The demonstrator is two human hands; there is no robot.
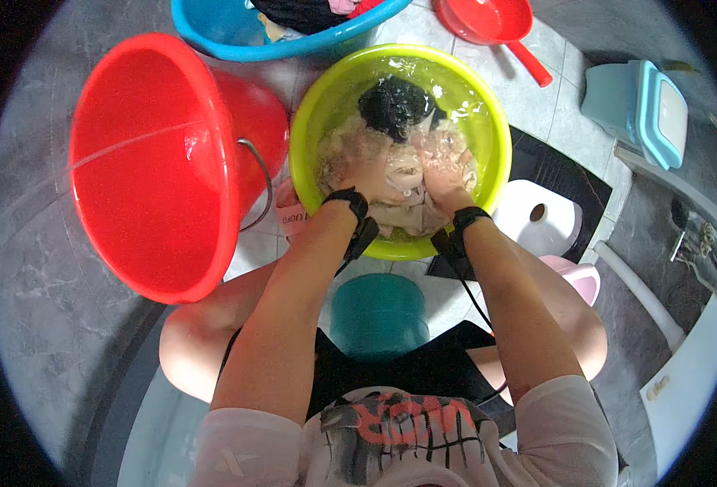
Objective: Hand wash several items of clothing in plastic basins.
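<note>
A lime-green plastic basin [297, 146] full of water stands on the floor before me. Both hands are under its rippling surface, among a soaked beige cloth garment [407, 213]. My left hand [367, 173] lies at the left of the cloth and my right hand [442, 170] at its right, with a fold bunched between them. Ripples and glare blur the fingers, so their grip is unclear. Just beyond the hands, a black piece of wet fabric [398, 106] bulges near the surface. Each wrist wears a black strap with a cable.
At left, a red bucket [151, 176] catches a thin water stream. A blue tub [230, 49] of clothes sits behind. A red dipper [486, 18], light-blue lidded bin [638, 112], white plastic stool [538, 213] and pink container [574, 277] are rightward. A teal container [378, 310] stands between my legs.
</note>
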